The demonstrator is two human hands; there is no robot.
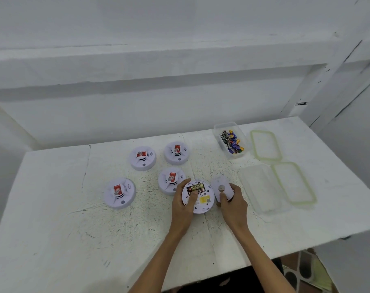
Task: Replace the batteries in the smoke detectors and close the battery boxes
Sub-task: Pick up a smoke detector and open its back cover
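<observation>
Two hands reach in over the near edge of the table [52,229], with a broad stretch of white top between that edge and the work. The left hand [183,205] grips one upturned smoke detector [201,205] by its rim, thumb pressed on the two batteries [195,188] in its open compartment. The right hand [232,203] pinches the loose cover [222,188] just beside it, thumb on top.

Four more units sit face up. The left detector [120,193] is well apart, and the middle detector [171,180] is just behind the left hand. Farther back are the far-left detector [142,157] and the far-right detector [176,152].

Right of the hands lie a clear box [262,187] and a green-rimmed lid [294,182], near the table's slanting right edge. Beyond them sit a battery box [230,140] of loose cells and a second lid [265,145], close to the far edge.
</observation>
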